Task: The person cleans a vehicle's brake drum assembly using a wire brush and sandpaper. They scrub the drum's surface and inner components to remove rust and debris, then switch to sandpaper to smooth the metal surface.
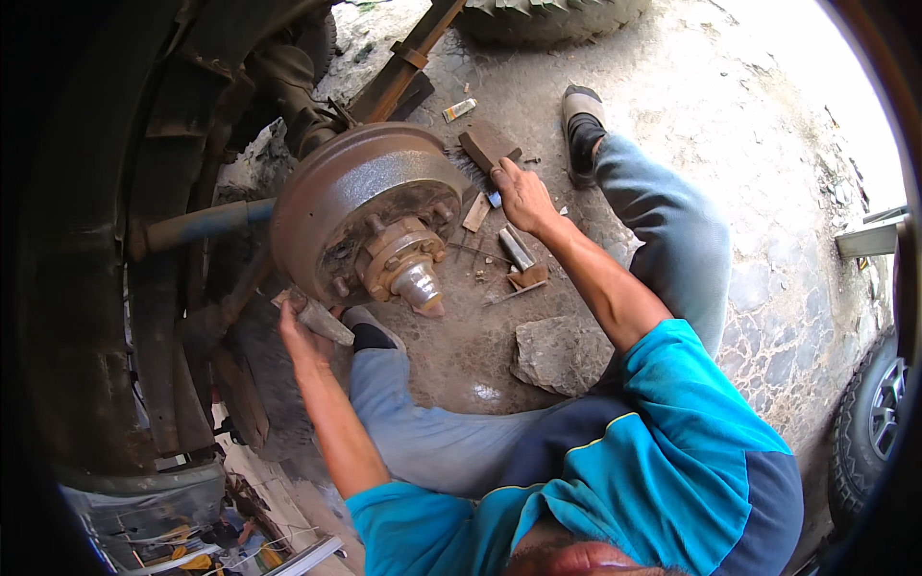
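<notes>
A rusty brake drum (317, 216) stands in front of me on an axle, its studded hub and shiny shaft end (419, 284) pointing my way. Below the drum's left edge, my left hand (303, 344) is closed around a flat grey-brown block (327, 323); its exact kind is unclear. My right hand (525, 199) reaches out to the right of the drum. Its fingers grip the near end of a dark brown rectangular block (488, 145), whose kind I cannot make out either. A metal cylinder (517, 248) lies on the ground beside my right forearm.
Small wooden pieces (475, 212), brown scraps (528, 277) and a white-yellow tube (459, 110) lie around. A flat stone (560, 355) is between my legs. A tyre (547, 19) stands at the far side, a wheel (869, 422) at right. Vehicle underbody (154, 269) fills the left.
</notes>
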The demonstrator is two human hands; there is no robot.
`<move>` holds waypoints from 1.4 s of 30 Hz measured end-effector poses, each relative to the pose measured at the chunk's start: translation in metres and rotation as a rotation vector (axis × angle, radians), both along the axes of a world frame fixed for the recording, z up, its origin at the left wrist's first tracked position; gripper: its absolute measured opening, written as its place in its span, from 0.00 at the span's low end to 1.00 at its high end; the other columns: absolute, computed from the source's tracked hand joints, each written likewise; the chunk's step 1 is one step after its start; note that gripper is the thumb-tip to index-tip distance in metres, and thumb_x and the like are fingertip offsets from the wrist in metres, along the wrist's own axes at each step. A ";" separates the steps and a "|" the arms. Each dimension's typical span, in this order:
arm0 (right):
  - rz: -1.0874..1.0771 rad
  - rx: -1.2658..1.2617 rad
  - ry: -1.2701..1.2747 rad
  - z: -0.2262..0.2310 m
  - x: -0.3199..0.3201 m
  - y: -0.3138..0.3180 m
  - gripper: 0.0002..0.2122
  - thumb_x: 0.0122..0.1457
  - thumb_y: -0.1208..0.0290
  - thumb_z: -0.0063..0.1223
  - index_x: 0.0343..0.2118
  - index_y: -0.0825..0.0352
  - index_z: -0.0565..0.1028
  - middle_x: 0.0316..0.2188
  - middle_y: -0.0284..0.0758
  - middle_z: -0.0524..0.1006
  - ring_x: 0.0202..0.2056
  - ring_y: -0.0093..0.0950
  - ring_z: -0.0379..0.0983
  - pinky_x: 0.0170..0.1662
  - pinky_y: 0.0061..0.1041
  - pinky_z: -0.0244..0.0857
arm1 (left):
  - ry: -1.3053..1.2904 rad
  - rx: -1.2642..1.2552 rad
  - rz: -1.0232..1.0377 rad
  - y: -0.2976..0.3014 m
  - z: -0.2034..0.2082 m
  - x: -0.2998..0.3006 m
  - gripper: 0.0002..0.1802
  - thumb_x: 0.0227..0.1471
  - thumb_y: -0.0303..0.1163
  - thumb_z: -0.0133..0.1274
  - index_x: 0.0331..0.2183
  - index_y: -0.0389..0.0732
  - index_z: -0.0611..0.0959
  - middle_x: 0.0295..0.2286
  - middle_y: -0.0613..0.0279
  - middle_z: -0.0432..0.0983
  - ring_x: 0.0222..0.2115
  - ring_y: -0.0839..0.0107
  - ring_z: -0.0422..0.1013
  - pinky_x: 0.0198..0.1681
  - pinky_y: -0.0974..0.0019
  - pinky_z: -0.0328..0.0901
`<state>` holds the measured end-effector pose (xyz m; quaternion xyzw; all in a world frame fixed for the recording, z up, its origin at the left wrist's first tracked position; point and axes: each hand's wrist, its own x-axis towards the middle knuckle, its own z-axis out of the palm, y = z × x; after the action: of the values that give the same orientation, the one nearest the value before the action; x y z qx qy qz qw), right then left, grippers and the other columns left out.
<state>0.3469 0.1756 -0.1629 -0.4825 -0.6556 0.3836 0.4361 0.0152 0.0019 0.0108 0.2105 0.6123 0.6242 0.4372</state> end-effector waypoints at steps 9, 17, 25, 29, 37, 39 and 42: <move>-0.002 0.205 0.156 0.039 -0.013 0.025 0.18 0.67 0.54 0.36 0.32 0.68 0.65 0.23 0.52 0.73 0.32 0.56 0.71 0.35 0.49 0.62 | -0.058 0.006 0.002 -0.005 -0.005 -0.010 0.25 0.49 0.38 0.45 0.48 0.40 0.75 0.47 0.55 0.75 0.48 0.57 0.73 0.51 0.42 0.67; 0.059 0.328 0.143 0.088 -0.008 0.032 0.20 0.67 0.52 0.35 0.33 0.67 0.67 0.25 0.53 0.73 0.32 0.56 0.71 0.35 0.49 0.62 | 0.007 0.015 0.051 -0.007 -0.008 -0.001 0.26 0.49 0.38 0.45 0.50 0.41 0.75 0.48 0.54 0.75 0.46 0.57 0.74 0.50 0.40 0.66; -0.039 0.132 0.083 0.011 -0.002 0.020 0.18 0.66 0.53 0.39 0.32 0.66 0.68 0.25 0.52 0.75 0.31 0.55 0.73 0.35 0.50 0.64 | -0.038 0.030 0.041 0.001 -0.002 0.003 0.26 0.49 0.37 0.45 0.50 0.40 0.75 0.47 0.53 0.75 0.46 0.56 0.74 0.52 0.39 0.65; 0.071 0.451 0.062 0.121 -0.014 0.027 0.20 0.63 0.50 0.43 0.29 0.65 0.68 0.20 0.48 0.74 0.28 0.52 0.73 0.31 0.47 0.64 | -0.047 0.050 0.001 -0.007 -0.006 0.006 0.26 0.48 0.37 0.45 0.50 0.40 0.75 0.47 0.51 0.75 0.47 0.55 0.73 0.52 0.39 0.65; -0.033 0.130 0.011 0.043 0.003 0.023 0.18 0.65 0.54 0.39 0.35 0.65 0.73 0.25 0.50 0.77 0.31 0.53 0.75 0.37 0.49 0.66 | -0.021 -0.029 0.099 -0.002 -0.008 -0.008 0.24 0.49 0.37 0.45 0.48 0.41 0.76 0.47 0.55 0.74 0.49 0.55 0.71 0.52 0.39 0.65; -0.027 0.214 0.072 0.080 -0.001 0.017 0.18 0.65 0.53 0.40 0.33 0.65 0.72 0.23 0.50 0.76 0.30 0.53 0.74 0.34 0.48 0.66 | -0.026 -0.023 0.067 -0.005 -0.010 -0.008 0.23 0.49 0.37 0.45 0.48 0.42 0.76 0.47 0.56 0.74 0.50 0.56 0.70 0.52 0.39 0.65; 0.109 0.491 -0.055 0.149 -0.019 -0.004 0.18 0.65 0.53 0.41 0.32 0.66 0.70 0.22 0.50 0.75 0.28 0.54 0.73 0.31 0.48 0.65 | -0.038 -0.010 0.012 -0.014 -0.011 -0.009 0.21 0.51 0.38 0.45 0.46 0.42 0.76 0.47 0.57 0.74 0.50 0.57 0.69 0.52 0.39 0.65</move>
<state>0.3281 0.1718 -0.0143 -0.3364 -0.7658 0.2227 0.5008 0.0057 -0.0126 -0.0007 0.1926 0.6081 0.6278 0.4461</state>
